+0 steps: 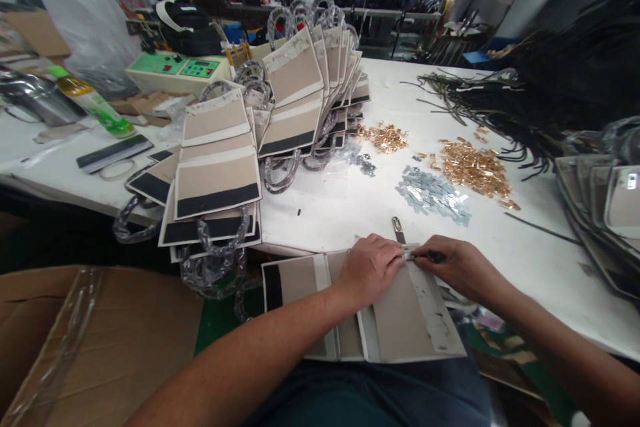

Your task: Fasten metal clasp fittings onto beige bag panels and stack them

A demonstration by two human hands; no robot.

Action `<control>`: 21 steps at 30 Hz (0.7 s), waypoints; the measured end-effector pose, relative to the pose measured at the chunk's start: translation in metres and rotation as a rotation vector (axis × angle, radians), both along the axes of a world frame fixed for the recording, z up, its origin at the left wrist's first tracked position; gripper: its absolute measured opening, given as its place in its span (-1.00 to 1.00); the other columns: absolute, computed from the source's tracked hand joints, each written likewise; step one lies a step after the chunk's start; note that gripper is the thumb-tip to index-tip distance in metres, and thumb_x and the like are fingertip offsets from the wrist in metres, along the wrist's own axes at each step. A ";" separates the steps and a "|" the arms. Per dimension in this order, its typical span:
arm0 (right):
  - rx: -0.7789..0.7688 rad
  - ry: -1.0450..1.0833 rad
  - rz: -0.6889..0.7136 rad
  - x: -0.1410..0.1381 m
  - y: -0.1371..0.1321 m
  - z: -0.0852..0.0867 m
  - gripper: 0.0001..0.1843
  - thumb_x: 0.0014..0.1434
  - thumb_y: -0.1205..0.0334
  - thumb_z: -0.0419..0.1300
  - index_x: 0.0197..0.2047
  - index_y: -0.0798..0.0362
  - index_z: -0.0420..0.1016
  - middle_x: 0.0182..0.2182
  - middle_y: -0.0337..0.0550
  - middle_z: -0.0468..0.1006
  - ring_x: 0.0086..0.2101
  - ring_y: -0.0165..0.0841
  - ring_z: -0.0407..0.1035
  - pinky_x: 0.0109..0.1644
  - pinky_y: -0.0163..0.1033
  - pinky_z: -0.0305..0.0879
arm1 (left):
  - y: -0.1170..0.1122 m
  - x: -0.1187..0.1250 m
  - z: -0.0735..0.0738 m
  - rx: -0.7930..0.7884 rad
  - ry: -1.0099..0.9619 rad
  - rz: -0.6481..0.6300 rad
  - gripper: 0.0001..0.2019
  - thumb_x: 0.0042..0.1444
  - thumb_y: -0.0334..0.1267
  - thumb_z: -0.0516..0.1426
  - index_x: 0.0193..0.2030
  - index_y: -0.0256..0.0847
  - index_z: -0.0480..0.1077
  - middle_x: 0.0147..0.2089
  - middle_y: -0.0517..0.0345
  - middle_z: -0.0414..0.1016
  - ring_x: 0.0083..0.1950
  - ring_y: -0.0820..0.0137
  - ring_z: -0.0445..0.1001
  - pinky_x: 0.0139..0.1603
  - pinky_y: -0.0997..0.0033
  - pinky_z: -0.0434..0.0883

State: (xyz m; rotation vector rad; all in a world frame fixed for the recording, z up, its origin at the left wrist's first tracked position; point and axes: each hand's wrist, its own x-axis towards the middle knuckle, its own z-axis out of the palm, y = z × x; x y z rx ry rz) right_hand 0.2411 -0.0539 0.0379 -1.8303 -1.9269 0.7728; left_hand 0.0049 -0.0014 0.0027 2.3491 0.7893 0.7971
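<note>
A beige bag panel (400,320) with white strips and a black band lies over my lap, its far edge against the table. My left hand (370,270) grips and presses this panel near its far edge, fingers together. Closed round a small dark-handled tool (436,256) is my right hand (457,270); the tool's thin tip points at a spot beside my left fingertips. That spot is too small to make out. Just beyond both hands, a dark strap end with a metal fitting (397,225) sticks out from the panel's edge.
Stacked bag panels with plastic-wrapped handles (220,167) stand on the white table (320,213) at left. Gold metal fittings (475,167) and flat silver plates (433,193) lie in heaps. Dark straps (460,107) spread at right. A cardboard box (100,347) is at lower left.
</note>
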 end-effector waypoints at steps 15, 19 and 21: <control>0.092 -0.128 0.020 -0.009 -0.007 0.000 -0.72 0.35 0.03 0.18 -0.06 -0.19 0.72 -0.12 -0.15 0.67 -0.19 -0.21 0.60 -0.06 -0.15 0.46 | 0.002 0.004 0.001 -0.066 0.039 0.031 -0.89 0.36 -0.20 0.28 -0.05 -0.09 0.63 0.09 0.19 0.69 0.11 0.24 0.56 0.14 0.12 0.43; 0.068 -0.168 0.019 -0.010 -0.005 0.000 -0.73 0.34 0.03 0.17 -0.10 -0.22 0.72 -0.12 -0.19 0.68 -0.20 -0.21 0.60 -0.09 -0.17 0.45 | 0.002 0.002 0.002 -0.069 0.044 0.031 -0.84 0.36 -0.21 0.28 0.04 -0.05 0.60 0.10 0.18 0.68 0.13 0.24 0.54 0.16 0.13 0.43; 0.035 -0.221 0.018 -0.011 -0.002 0.002 -0.74 0.33 0.04 0.17 -0.11 -0.24 0.72 -0.13 -0.22 0.70 -0.20 -0.20 0.59 -0.10 -0.16 0.43 | 0.001 0.002 0.002 -0.057 0.040 0.036 -0.85 0.35 -0.21 0.29 0.02 -0.04 0.62 0.10 0.18 0.67 0.12 0.23 0.54 0.14 0.14 0.43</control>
